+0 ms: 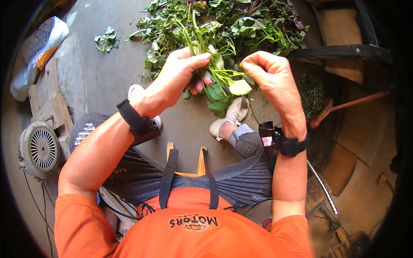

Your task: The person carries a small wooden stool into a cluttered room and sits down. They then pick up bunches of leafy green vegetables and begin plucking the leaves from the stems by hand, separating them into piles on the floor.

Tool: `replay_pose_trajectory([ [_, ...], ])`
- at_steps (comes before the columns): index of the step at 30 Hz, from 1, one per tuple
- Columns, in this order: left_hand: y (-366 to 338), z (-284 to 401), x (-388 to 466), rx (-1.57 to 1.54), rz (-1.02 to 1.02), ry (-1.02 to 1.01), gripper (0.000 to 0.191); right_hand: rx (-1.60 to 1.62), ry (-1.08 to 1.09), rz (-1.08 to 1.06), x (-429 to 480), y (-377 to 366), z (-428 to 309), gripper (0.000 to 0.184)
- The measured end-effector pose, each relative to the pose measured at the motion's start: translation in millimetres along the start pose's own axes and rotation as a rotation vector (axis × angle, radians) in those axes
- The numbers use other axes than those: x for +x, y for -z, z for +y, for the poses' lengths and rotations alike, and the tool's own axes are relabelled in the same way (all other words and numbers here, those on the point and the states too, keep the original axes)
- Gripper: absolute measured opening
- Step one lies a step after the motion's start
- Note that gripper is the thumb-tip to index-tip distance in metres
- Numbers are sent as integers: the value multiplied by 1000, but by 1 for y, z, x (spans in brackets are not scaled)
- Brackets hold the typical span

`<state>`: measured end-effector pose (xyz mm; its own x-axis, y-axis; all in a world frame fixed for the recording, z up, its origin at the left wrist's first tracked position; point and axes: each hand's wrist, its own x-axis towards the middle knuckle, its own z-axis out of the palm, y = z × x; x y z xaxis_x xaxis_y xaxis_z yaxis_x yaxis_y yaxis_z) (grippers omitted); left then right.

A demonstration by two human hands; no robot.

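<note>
My left hand [185, 72] is closed around a bunch of leafy green stems [222, 75], its thumb lying across them. Long stalks stick out above the fist, and leaves hang below it on the right. Just right of the bunch, my right hand [271, 72] has its thumb and index finger pinched together. A thin bit of green shows at that pinch, seemingly a stem or leaf stalk. Beyond both hands, a large heap of leafy vines [258, 25] covers the concrete floor.
A small leafy sprig [107, 40] lies apart at left. Further left are a white plastic sack [42, 51], wooden boards [51, 96] and an electric motor [40, 148]. On the right stand a dark frame [342, 53], a red-handled tool [355, 103] and a pile of green clippings [309, 95].
</note>
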<state>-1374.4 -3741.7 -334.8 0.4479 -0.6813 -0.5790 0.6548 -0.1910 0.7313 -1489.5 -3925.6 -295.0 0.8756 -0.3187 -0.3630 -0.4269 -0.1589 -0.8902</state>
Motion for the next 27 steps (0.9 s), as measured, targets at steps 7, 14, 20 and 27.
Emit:
replay_pose_trajectory([
  [7,20,-5,6,-550,-185,313,15,153,34,4,-5,12,-6,16],
  [14,25,-10,13,-534,-357,327,19,143,-2,-159,-8,5,-6,18],
  [20,8,-4,5,-400,-148,337,17,132,-98,-306,-1,-8,11,15],
  [27,4,0,2,-366,-234,274,13,274,-80,-142,-2,-13,9,12],
])
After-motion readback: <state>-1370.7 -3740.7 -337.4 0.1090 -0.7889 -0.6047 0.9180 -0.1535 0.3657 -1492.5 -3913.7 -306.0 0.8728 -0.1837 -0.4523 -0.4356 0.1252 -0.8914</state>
